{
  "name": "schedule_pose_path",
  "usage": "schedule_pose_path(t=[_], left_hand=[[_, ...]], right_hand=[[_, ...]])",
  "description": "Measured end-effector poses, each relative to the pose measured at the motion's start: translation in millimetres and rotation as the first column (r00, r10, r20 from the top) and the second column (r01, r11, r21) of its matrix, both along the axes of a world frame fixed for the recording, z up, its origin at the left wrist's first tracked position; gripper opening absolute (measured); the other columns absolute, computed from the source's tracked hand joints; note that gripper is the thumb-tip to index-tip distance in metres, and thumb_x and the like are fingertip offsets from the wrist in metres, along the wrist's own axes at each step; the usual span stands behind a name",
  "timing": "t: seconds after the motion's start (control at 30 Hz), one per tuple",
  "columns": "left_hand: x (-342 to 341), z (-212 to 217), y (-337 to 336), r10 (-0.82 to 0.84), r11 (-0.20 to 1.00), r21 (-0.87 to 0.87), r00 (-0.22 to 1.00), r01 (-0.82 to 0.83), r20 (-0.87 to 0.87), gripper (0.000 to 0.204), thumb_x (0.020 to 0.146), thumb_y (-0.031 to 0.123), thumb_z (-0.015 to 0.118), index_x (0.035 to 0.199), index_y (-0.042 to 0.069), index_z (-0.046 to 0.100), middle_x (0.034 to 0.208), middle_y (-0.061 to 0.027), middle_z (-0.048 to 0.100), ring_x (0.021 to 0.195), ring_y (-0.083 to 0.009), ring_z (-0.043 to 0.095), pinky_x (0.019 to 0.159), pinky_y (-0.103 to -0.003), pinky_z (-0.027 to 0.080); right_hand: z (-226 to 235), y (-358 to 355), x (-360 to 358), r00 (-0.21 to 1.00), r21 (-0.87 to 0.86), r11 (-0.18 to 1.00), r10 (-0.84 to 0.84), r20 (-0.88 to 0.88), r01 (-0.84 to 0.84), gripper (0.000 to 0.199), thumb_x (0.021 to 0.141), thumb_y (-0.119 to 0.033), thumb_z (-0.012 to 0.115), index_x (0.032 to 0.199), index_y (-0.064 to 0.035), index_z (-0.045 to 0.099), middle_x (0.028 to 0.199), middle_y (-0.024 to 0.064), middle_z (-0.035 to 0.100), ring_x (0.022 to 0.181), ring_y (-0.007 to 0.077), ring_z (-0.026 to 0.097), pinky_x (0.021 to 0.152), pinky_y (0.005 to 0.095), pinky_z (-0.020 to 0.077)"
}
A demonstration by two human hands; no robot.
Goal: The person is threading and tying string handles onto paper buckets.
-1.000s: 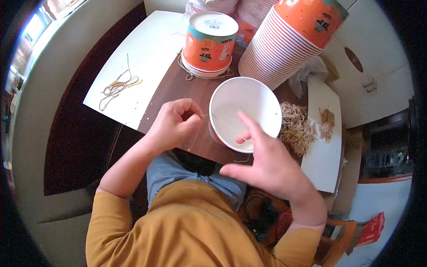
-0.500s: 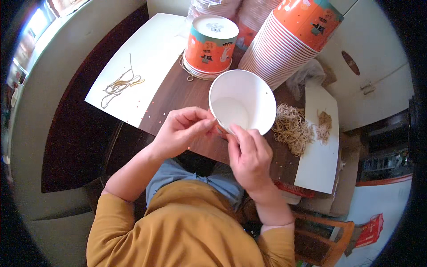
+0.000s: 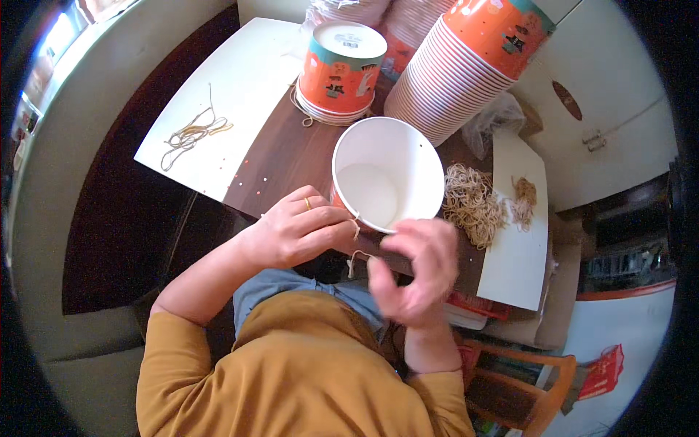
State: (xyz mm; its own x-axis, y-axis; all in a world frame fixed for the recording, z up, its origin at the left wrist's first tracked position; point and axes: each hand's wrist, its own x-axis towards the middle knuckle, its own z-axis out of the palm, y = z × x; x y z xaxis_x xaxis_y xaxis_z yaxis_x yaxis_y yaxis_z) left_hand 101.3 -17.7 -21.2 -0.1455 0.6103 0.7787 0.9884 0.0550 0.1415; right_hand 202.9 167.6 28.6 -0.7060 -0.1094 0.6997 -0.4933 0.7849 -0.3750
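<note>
A white-lined paper bucket (image 3: 389, 171) tilts its mouth toward me at the table's front edge. My left hand (image 3: 298, 229), with a ring on one finger, is closed at the near left of its rim, and a thin cream string (image 3: 356, 227) comes out at its fingertips. Below hangs a curled string end (image 3: 352, 264), close to my right thumb. My right hand (image 3: 419, 273) is just off the near right rim, thumb and fingers apart, somewhat blurred. Whether the string's two visible parts join is hidden.
Upside-down orange buckets (image 3: 338, 76) stand behind, with a tall leaning stack of buckets (image 3: 451, 80) to their right. A tangled heap of cord (image 3: 472, 204) lies at right, a smaller bundle (image 3: 524, 200) beside it. Loose strings (image 3: 193, 137) lie on the white board at left.
My right hand has come away from the rim toward me and its fingers have spread. My left hand has turned knuckles up at the rim. String now shows hanging below it.
</note>
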Motion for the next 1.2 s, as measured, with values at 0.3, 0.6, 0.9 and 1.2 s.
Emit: schedule_pose_path(t=[0.3, 0.6, 0.9, 1.2], left_hand=[[2, 2, -1, 0.003, 1.000, -0.023, 1.000, -0.003, -0.013, 0.029, 0.073, 0.014, 0.064, 0.099, 0.003, 0.063, 0.095, -0.0077, 0.063, 0.073, -0.0198, 0.058, 0.066, -0.032, 0.046], [3, 3, -1, -0.056, 0.995, -0.076, 0.998, 0.057, 0.020, 0.024, 0.075, 0.011, 0.060, 0.097, 0.003, 0.062, 0.097, -0.0090, 0.064, 0.076, -0.0203, 0.059, 0.067, -0.032, 0.046], [11, -6, -1, -0.073, 0.993, 0.112, 0.952, 0.042, 0.297, 0.025, 0.070, 0.003, 0.069, 0.095, 0.006, 0.062, 0.092, -0.0055, 0.065, 0.073, -0.0197, 0.060, 0.066, -0.032, 0.045], [37, -5, 9, 0.309, 0.929, 0.129, 0.919, -0.347, 0.243, 0.020, 0.070, 0.002, 0.071, 0.087, 0.008, 0.063, 0.080, -0.0028, 0.064, 0.069, -0.0198, 0.060, 0.066, -0.033, 0.043]], right_hand=[[-11, -5, -11, 0.945, -0.140, 0.990, 0.073, 0.319, -0.029, 0.019, 0.074, -0.010, 0.074, 0.089, -0.0060, 0.063, 0.086, 0.0066, 0.060, 0.076, 0.0260, 0.059, 0.069, 0.0362, 0.0457], [3, 1, -12, 0.994, 0.097, 0.993, -0.074, 0.080, 0.066, 0.034, 0.075, -0.011, 0.068, 0.108, -0.0075, 0.063, 0.105, 0.0083, 0.058, 0.086, 0.0241, 0.056, 0.074, 0.0375, 0.0434], [3, 1, -6, 0.998, 0.292, 0.954, 0.056, 0.040, -0.065, 0.018, 0.072, -0.003, 0.072, 0.088, -0.0052, 0.064, 0.082, 0.0061, 0.060, 0.069, 0.0234, 0.058, 0.062, 0.0333, 0.0454], [-53, -31, 6, 0.987, -0.116, 0.986, -0.102, 0.128, 0.117, 0.013, 0.079, -0.001, 0.065, 0.092, -0.0005, 0.060, 0.086, 0.0120, 0.059, 0.073, 0.0285, 0.063, 0.064, 0.0356, 0.0520]])
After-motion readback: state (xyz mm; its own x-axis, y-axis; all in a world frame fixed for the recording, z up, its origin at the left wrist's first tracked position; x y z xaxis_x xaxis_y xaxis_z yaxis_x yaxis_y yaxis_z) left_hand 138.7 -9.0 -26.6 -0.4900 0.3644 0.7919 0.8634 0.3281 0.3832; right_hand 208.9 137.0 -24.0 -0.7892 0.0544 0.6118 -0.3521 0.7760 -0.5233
